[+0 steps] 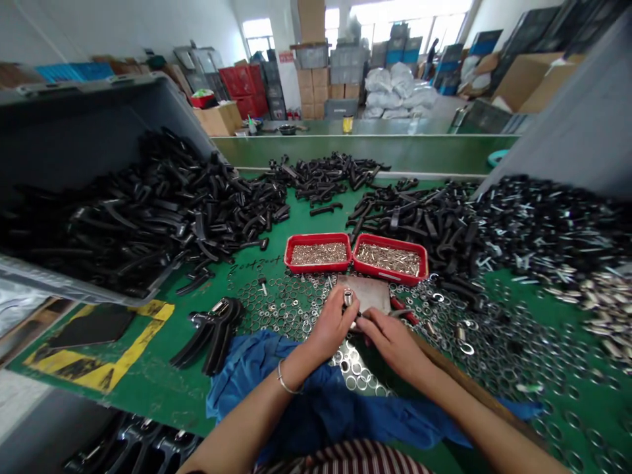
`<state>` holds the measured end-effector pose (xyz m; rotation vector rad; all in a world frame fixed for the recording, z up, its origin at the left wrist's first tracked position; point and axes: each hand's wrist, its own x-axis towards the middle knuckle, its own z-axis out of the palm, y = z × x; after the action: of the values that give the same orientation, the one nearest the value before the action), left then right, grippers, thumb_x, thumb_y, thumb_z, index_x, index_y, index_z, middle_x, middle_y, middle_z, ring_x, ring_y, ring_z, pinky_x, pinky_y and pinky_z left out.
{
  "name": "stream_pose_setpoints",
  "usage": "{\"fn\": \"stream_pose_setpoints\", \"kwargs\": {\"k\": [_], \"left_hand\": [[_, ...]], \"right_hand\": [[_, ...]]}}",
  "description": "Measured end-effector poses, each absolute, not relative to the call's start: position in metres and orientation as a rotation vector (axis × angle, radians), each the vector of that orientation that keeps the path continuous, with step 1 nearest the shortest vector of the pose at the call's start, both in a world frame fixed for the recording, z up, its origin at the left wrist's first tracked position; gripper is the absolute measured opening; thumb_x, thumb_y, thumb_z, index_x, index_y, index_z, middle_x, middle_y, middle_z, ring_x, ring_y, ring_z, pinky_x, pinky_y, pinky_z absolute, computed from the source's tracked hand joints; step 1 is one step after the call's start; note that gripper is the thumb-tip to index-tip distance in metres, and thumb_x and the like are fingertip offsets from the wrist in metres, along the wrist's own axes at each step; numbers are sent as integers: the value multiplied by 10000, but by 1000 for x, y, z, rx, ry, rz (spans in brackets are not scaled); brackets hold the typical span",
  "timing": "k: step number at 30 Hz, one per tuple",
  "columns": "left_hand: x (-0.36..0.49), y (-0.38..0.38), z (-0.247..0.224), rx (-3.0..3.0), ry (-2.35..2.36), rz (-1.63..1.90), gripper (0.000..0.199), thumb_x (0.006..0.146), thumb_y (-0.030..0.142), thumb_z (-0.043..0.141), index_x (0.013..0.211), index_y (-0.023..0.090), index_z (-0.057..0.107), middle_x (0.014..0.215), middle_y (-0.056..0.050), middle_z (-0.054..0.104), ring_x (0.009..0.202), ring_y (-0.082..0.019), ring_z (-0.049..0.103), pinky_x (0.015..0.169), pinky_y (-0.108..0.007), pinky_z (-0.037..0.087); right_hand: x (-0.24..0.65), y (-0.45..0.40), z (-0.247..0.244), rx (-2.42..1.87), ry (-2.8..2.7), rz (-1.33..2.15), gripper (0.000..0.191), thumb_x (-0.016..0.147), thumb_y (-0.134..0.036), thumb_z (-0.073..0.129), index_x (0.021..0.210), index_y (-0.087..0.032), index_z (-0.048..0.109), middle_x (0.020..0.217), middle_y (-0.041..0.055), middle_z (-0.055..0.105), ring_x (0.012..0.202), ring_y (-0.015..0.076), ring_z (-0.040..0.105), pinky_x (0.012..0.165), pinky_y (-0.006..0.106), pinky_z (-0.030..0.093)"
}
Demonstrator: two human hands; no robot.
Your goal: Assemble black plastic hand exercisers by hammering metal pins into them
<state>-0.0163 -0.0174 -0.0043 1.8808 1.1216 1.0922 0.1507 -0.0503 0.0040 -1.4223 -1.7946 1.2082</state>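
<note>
My left hand (330,326) is closed around a small shiny metal cylinder (348,297) with a ringed, spring-like top that sticks up between thumb and fingers. Close beside it, my right hand (392,342) has its fingers pinched together near a small dark piece (359,317); what it grips is mostly hidden. Behind the hands lies a flat metal plate (375,293). A red-handled tool (405,312) rests just past my right hand. Loose metal rings (353,368) are scattered beneath and around both hands, on a green tabletop.
Two red trays of small metal pins (318,268) (390,276) stand ahead. Black curved handles (207,204) spill from a tipped grey crate (162,99) at left. More handles and bolts (538,224) heap at right. A blue cloth (316,401) covers the near edge; assembled black handles (212,336) lie left.
</note>
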Motion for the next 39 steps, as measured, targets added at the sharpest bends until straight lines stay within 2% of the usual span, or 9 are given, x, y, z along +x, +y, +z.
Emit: {"fn": "stream_pose_setpoints", "kwargs": {"k": [3,7,11,16,22,26,31,34,39], "left_hand": [[-12,-17,-5,1927,1051,1017,219,1019,353,383,954,191,517,967,-58,518,937,-189,500,896,-341,417],[-8,-12,-4,1957,1078,940,243,1021,363,361,937,197,517,953,-58,522,929,-198,495,891,-351,415],[-2,6,-5,2147,1051,714,223,1007,353,383,910,193,504,940,-57,526,901,-199,505,850,-340,429],[17,38,-10,2527,992,107,205,954,285,437,874,149,569,935,-96,586,889,-228,551,843,-363,448],[29,60,10,2752,998,-79,365,878,491,573,999,152,639,1067,-121,639,1023,-284,565,898,-418,435],[47,101,34,2796,1055,58,198,938,282,500,979,195,673,992,-67,685,990,-226,594,907,-376,431],[88,157,28,2842,1306,-258,184,822,95,594,938,104,737,1004,-176,708,1034,-292,640,924,-403,462],[98,169,18,2809,1298,-312,139,770,54,631,845,65,748,886,-200,724,924,-318,685,847,-395,507],[88,163,9,2801,1299,-199,240,825,30,524,938,40,736,955,-235,723,944,-331,695,823,-401,525]], "right_hand": [[156,-52,2,-1351,-1741,1523,526,999,-589,229,909,-201,573,676,19,618,451,128,461,464,267,379],[163,-53,-6,-1408,-1782,1207,425,951,-594,426,843,-204,554,719,32,637,570,143,548,535,258,395],[169,-52,-15,-1325,-1763,1576,522,1022,-541,192,965,-192,575,618,6,636,392,121,428,459,258,350],[183,-56,-11,-1603,-2115,980,293,975,-406,472,1064,-175,628,865,106,726,787,231,678,712,325,468],[231,-85,-12,-1529,-2017,986,323,1020,-381,392,1220,-235,598,1207,104,682,1079,234,655,942,400,499],[260,-105,-28,-1609,-1986,682,316,1015,-373,412,1249,-237,575,1206,114,654,1101,255,622,972,462,493],[271,-109,-40,-1691,-2129,335,288,984,-349,477,1192,-190,598,1094,132,634,1009,295,601,909,531,499],[274,-113,-44,-1742,-2195,302,291,983,-339,483,1196,-175,593,1061,129,635,980,296,599,875,520,511],[278,-114,-47,-1817,-2186,430,297,997,-364,444,1163,-171,597,1054,130,633,973,285,609,844,466,528]]}}
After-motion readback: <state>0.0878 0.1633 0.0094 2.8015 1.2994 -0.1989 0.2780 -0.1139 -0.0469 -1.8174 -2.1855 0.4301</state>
